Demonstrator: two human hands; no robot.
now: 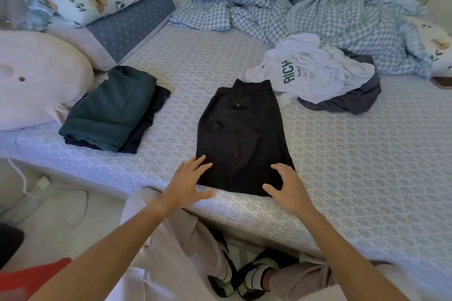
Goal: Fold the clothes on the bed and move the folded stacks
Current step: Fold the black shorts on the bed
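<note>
While the person stands at the near edge of the bed (pixel 342 154), the head view shows black shorts (pixel 241 134) laid flat on the patterned sheet, waistband pointing away, hem toward the edge. They look already doubled lengthwise, so I judge the next fold will bring hem up to waistband.

Left hand (pixel 188 183) lies with spread, straight fingers on the near-left corner of the shorts; right hand (pixel 285 187) is spread too, fingers slightly bent, tips at the near-right corner. Neither grips cloth. Placed so, one at each hem corner, they seem to be smoothing or about to pick the hem up (which of the two I cannot tell).

To the left, well apart from the shorts, a folded stack (pixel 112 110) sits with a dark green garment on top of a darker one, tucked beside a pale plush pillow (pixel 36 80), probably parked there to keep the working patch free.

To the right, just behind the waistband, an unfolded heap waits: a white printed T-shirt (pixel 310 73) over a grey garment (pixel 354 102). Further back, a crumpled checked duvet (pixel 305 10).
</note>
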